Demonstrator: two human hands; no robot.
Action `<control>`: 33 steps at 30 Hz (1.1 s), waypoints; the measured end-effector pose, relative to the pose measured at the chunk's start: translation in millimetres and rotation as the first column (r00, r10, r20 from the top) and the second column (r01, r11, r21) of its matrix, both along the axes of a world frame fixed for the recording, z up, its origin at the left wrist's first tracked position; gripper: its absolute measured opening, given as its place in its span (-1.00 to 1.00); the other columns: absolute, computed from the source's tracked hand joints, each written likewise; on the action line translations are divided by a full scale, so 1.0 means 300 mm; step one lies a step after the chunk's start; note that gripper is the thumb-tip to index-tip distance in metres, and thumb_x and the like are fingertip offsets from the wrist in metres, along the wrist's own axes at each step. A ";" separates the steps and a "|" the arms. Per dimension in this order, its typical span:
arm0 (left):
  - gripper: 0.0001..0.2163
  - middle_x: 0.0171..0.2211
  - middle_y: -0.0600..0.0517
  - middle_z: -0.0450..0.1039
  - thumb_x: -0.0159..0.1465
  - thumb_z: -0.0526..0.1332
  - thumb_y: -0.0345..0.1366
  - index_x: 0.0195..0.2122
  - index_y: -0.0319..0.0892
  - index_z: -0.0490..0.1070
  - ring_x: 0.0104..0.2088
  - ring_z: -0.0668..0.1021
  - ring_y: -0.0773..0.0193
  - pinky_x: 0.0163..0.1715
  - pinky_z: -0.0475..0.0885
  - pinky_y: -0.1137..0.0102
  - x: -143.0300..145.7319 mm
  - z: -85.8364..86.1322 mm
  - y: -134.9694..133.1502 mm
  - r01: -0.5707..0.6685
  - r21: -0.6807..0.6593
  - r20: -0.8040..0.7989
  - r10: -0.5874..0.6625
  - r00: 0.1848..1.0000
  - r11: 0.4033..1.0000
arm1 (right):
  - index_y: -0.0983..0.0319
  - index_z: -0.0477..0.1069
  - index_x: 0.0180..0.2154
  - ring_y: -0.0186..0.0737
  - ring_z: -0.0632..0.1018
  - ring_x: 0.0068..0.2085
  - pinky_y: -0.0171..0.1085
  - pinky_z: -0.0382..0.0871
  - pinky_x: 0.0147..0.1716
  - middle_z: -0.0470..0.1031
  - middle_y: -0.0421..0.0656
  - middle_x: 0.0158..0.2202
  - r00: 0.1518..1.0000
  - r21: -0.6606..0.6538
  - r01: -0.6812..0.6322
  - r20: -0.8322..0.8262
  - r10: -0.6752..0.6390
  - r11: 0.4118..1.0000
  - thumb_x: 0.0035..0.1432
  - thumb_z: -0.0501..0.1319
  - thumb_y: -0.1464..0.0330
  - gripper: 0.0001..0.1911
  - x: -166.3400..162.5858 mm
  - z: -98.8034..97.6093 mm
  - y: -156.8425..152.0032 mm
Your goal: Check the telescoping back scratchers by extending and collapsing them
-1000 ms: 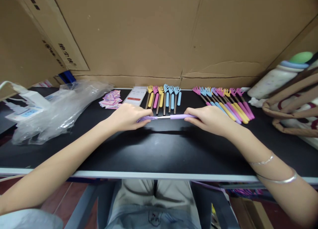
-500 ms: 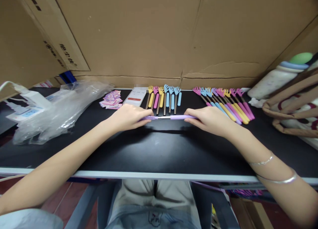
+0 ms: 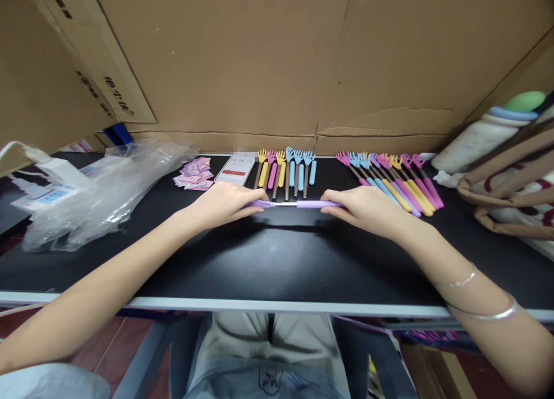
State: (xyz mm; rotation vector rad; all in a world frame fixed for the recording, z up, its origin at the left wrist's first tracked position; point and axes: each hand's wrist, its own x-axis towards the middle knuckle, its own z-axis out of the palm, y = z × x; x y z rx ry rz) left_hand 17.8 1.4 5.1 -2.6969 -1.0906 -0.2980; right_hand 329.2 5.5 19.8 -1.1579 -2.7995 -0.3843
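A purple back scratcher [image 3: 286, 204] with a short metal shaft is held level above the black table [image 3: 277, 272]. My left hand [image 3: 229, 202] is closed on its left end, and the fingers hide most of that end. My right hand [image 3: 359, 207] pinches the purple handle on the right. Just behind lie loose claw heads on metal shafts [image 3: 287, 176] in yellow, pink and blue, with separate coloured handles [image 3: 292, 174] between them. Behind my right hand is a row of back scratchers with handles fitted [image 3: 400, 194], in pink, blue, yellow and purple.
To the left are a pile of small printed cards [image 3: 194, 174], a phone [image 3: 236, 169], crumpled clear plastic bags [image 3: 95, 197] and a power strip with plugs [image 3: 47, 194]. A bottle [image 3: 485, 136] and a brown-handled bag [image 3: 511, 185] stand right. Cardboard [image 3: 242, 58] walls the back.
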 end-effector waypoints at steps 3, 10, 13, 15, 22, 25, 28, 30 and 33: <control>-0.65 -0.38 0.05 0.57 0.43 -0.10 -0.08 -0.09 -0.10 0.41 -0.43 0.55 0.30 -0.45 0.23 0.51 0.006 0.010 -0.007 0.000 -0.050 0.029 0.002 1.000 0.999 | 0.17 0.40 -0.25 -0.25 0.46 -0.51 -0.33 0.06 -0.51 0.48 -0.19 -0.52 1.000 -0.010 0.000 0.001 0.000 1.000 0.36 -0.07 0.15 -0.64 -0.002 0.002 -0.002; -0.63 -0.49 0.08 0.49 0.44 -0.14 -0.10 -0.06 -0.08 0.42 -0.52 0.49 0.31 -0.46 0.21 0.50 0.009 0.014 -0.008 -0.021 -0.124 0.049 0.027 0.998 0.992 | 0.17 0.39 -0.27 -0.24 0.47 -0.50 -0.33 0.07 -0.51 0.49 -0.19 -0.51 1.000 -0.031 0.003 0.004 -0.003 1.000 0.35 -0.06 0.17 -0.67 -0.008 0.007 -0.004; -0.65 -0.51 0.10 0.47 0.43 -0.12 -0.11 -0.06 -0.07 0.42 -0.55 0.47 0.33 -0.48 0.20 0.51 0.009 0.014 -0.008 -0.010 -0.190 0.098 0.029 0.995 0.982 | 0.18 0.39 -0.27 -0.22 0.48 -0.50 -0.32 0.09 -0.51 0.49 -0.17 -0.51 1.000 -0.025 -0.002 0.002 0.002 1.000 0.36 -0.08 0.17 -0.65 -0.008 0.006 -0.004; -0.65 -0.51 0.11 0.46 0.42 -0.12 -0.11 -0.07 -0.08 0.42 -0.56 0.45 0.34 -0.49 0.19 0.51 0.008 0.015 -0.008 0.002 -0.235 0.135 0.031 0.990 0.972 | 0.18 0.39 -0.28 -0.22 0.48 -0.49 -0.32 0.10 -0.51 0.50 -0.17 -0.49 1.000 -0.013 -0.004 -0.001 0.004 1.000 0.36 -0.09 0.16 -0.64 -0.006 0.005 -0.004; -0.66 -0.51 0.12 0.44 0.41 -0.08 -0.10 -0.07 -0.10 0.42 -0.52 0.45 0.33 -0.45 0.22 0.51 0.004 0.007 0.004 0.031 -0.364 0.198 0.045 0.979 0.931 | 0.19 0.40 -0.25 -0.23 0.48 -0.49 -0.33 0.13 -0.50 0.49 -0.16 -0.49 0.999 -0.016 -0.030 -0.026 0.030 0.999 0.37 -0.09 0.15 -0.62 -0.003 0.000 -0.004; -0.67 -0.50 0.12 0.45 0.40 -0.06 -0.10 -0.09 -0.12 0.42 -0.49 0.46 0.34 -0.42 0.23 0.52 0.007 0.004 0.008 0.053 -0.420 0.217 0.043 0.975 0.906 | 0.20 0.40 -0.26 -0.23 0.47 -0.49 -0.33 0.14 -0.49 0.49 -0.16 -0.49 0.999 -0.017 -0.039 -0.021 0.039 0.999 0.37 -0.07 0.16 -0.63 -0.003 0.000 -0.003; -0.67 -0.49 0.11 0.45 0.40 -0.05 -0.10 -0.11 -0.14 0.42 -0.48 0.46 0.36 -0.41 0.25 0.52 0.011 0.006 0.008 0.083 -0.460 0.243 0.035 0.969 0.884 | 0.19 0.40 -0.26 -0.24 0.47 -0.50 -0.33 0.14 -0.50 0.50 -0.16 -0.48 0.998 -0.014 -0.047 -0.030 0.046 0.999 0.36 -0.06 0.15 -0.64 -0.002 0.000 -0.002; -0.68 -0.49 0.12 0.45 0.40 -0.05 -0.11 -0.12 -0.15 0.41 -0.49 0.46 0.36 -0.41 0.25 0.53 0.013 0.007 0.007 0.103 -0.480 0.261 0.030 0.965 0.871 | 0.19 0.41 -0.26 -0.25 0.47 -0.50 -0.34 0.14 -0.49 0.51 -0.16 -0.46 0.998 -0.015 -0.056 -0.043 0.055 0.998 0.36 -0.05 0.15 -0.64 -0.001 0.002 -0.002; -0.70 -0.49 0.13 0.44 0.39 -0.03 -0.12 -0.14 -0.17 0.40 -0.49 0.45 0.38 -0.40 0.25 0.54 0.014 0.008 0.006 0.129 -0.516 0.281 0.026 0.959 0.847 | 0.17 0.43 -0.26 -0.28 0.46 -0.50 -0.34 0.14 -0.49 0.53 -0.17 -0.46 0.996 -0.027 -0.075 -0.053 0.073 0.997 0.35 -0.03 0.15 -0.65 0.001 0.006 -0.003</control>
